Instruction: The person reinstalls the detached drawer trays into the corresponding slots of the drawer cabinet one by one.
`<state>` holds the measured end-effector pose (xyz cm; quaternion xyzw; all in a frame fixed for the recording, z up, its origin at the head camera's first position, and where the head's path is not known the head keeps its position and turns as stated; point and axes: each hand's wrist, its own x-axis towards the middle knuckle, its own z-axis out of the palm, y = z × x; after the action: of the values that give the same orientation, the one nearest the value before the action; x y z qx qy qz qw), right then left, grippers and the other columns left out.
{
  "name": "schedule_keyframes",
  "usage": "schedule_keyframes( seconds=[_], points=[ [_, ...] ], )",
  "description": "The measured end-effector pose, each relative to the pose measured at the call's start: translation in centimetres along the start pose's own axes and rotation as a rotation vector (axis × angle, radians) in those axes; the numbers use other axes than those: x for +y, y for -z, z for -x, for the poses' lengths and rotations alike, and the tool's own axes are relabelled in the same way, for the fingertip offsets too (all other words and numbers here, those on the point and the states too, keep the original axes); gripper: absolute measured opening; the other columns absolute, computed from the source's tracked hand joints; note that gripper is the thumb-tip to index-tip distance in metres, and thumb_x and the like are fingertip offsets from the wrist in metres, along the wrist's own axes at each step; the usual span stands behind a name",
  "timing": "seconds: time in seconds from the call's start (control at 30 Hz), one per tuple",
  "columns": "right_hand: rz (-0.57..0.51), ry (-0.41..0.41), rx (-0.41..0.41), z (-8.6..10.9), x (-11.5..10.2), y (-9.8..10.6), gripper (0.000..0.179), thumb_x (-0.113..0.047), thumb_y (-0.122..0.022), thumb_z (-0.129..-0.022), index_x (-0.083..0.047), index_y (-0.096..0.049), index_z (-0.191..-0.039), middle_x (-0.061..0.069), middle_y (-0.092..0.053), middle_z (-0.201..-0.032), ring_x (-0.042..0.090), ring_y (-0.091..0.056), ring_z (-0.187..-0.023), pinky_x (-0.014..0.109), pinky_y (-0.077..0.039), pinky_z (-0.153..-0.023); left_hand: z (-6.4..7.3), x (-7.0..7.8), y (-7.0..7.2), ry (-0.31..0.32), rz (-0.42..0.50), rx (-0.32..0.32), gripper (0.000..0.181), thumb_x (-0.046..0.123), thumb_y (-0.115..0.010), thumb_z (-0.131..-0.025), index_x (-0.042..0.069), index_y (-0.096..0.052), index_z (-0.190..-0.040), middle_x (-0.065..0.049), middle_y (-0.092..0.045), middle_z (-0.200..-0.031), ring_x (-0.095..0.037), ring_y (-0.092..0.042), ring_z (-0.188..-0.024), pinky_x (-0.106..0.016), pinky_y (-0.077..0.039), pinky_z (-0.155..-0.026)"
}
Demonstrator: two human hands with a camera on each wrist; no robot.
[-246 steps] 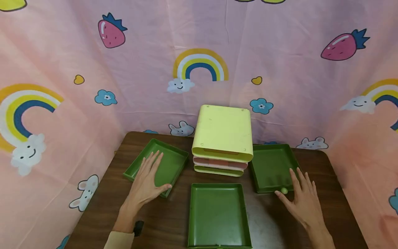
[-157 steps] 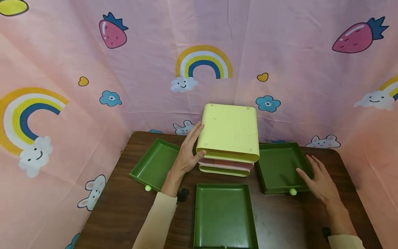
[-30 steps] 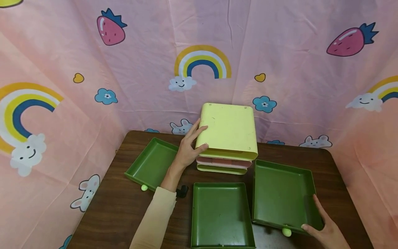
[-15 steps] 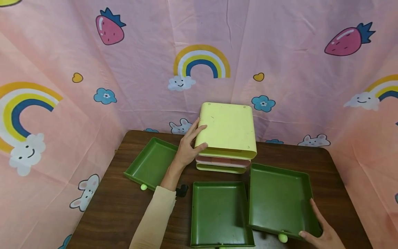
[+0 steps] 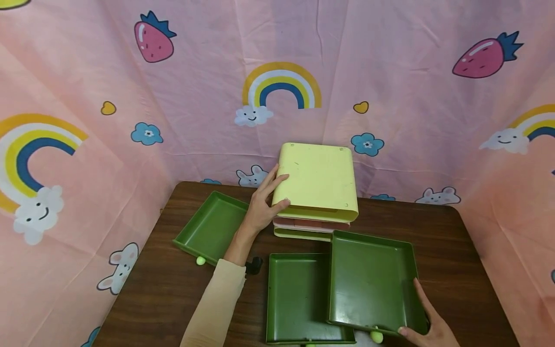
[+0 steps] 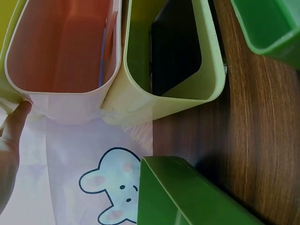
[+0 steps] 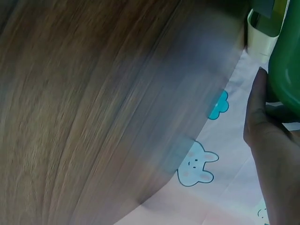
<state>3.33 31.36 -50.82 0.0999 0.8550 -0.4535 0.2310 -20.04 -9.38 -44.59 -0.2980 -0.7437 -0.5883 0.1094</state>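
Observation:
My left hand (image 5: 261,206) rests on the left side of a stacked drawer cabinet (image 5: 318,177), thumb at its front top edge and fingers along the side. The cabinet has a yellow top tier, a pink middle and a yellow lower one, their fronts uncovered. With my right hand (image 5: 430,324) I hold a green drawer (image 5: 370,282) by its right front corner; it is raised and slightly turned. Its left part overlaps another green drawer (image 5: 292,294) lying in front of the cabinet. In the right wrist view, my right hand (image 7: 272,150) is at the drawer's edge.
A third green drawer (image 5: 212,226), with a light green knob (image 5: 201,260), lies angled to the left, partly behind my left forearm. The dark wood table (image 5: 459,284) extends to the right. A pink patterned cloth (image 5: 412,120) hangs close behind the cabinet and at both sides.
My right hand has carried its drawer from the far right leftward, over the right part of the middle drawer. My left hand stays on the cabinet, where it came from above the left drawer.

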Motion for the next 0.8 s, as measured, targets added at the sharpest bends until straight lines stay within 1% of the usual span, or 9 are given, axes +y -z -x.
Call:
schedule_keyframes(
  seconds=[0.17,0.27,0.43,0.5,0.67,0.8],
  points=[
    [0.030,-0.028,0.001,-0.1,-0.5,-0.4,0.110,-0.033,-0.069,-0.094,-0.026,0.022,-0.155,0.036,0.004,-0.158,0.066,-0.010,-0.135,0.069,-0.040,-0.088,0.0,-0.1,-0.1,-0.006,0.010,-0.003,0.065,0.037,-0.069,-0.094,-0.003,-0.051,-0.142,-0.024,-0.021,-0.160,-0.041,-0.022,-0.147,-0.059,-0.031,-0.111],
    [0.044,-0.005,0.006,-0.1,-0.9,-0.7,0.109,-0.033,-0.070,-0.094,-0.025,0.019,-0.157,0.034,0.003,-0.159,0.065,-0.010,-0.136,0.069,-0.040,-0.088,0.0,-0.1,-0.1,-0.010,0.020,0.001,0.064,0.035,-0.070,-0.095,-0.004,-0.051,-0.142,-0.025,-0.021,-0.160,-0.041,-0.022,-0.147,-0.057,-0.033,-0.111],
    [0.026,0.056,0.029,0.0,-1.4,-1.5,0.109,-0.030,-0.071,-0.093,-0.024,0.016,-0.158,0.032,0.002,-0.161,0.065,-0.010,-0.136,0.072,-0.038,-0.089,0.1,0.2,-0.1,-0.022,0.027,0.007,0.059,0.024,-0.070,-0.095,-0.006,-0.050,-0.142,-0.028,-0.021,-0.159,-0.044,-0.023,-0.146,-0.053,-0.036,-0.109],
    [0.024,0.072,0.040,0.1,-1.7,-1.9,0.109,-0.029,-0.072,-0.093,-0.024,0.014,-0.159,0.033,0.000,-0.160,0.066,-0.014,-0.135,0.071,-0.040,-0.088,0.1,0.2,-0.1,-0.022,0.028,0.005,0.057,0.020,-0.071,-0.095,-0.006,-0.050,-0.142,-0.028,-0.020,-0.159,-0.043,-0.023,-0.146,-0.051,-0.038,-0.109],
    [0.025,0.077,0.044,0.3,-2.8,-3.2,0.112,-0.033,-0.076,-0.089,-0.026,0.011,-0.160,0.035,-0.006,-0.159,0.067,-0.028,-0.130,0.062,-0.048,-0.083,0.1,0.2,-0.1,-0.021,0.029,0.006,0.058,0.022,-0.070,-0.095,-0.006,-0.050,-0.142,-0.027,-0.020,-0.160,-0.043,-0.023,-0.146,-0.052,-0.038,-0.108],
    [0.002,0.083,0.046,0.2,-3.8,-4.0,0.113,-0.036,-0.078,-0.086,-0.029,0.006,-0.160,0.032,-0.008,-0.160,0.064,-0.032,-0.130,0.061,-0.048,-0.086,0.0,0.0,-0.2,-0.017,0.040,0.003,0.061,0.028,-0.070,-0.095,-0.006,-0.050,-0.142,-0.027,-0.019,-0.160,-0.042,-0.022,-0.147,-0.054,-0.039,-0.107]
  ],
)
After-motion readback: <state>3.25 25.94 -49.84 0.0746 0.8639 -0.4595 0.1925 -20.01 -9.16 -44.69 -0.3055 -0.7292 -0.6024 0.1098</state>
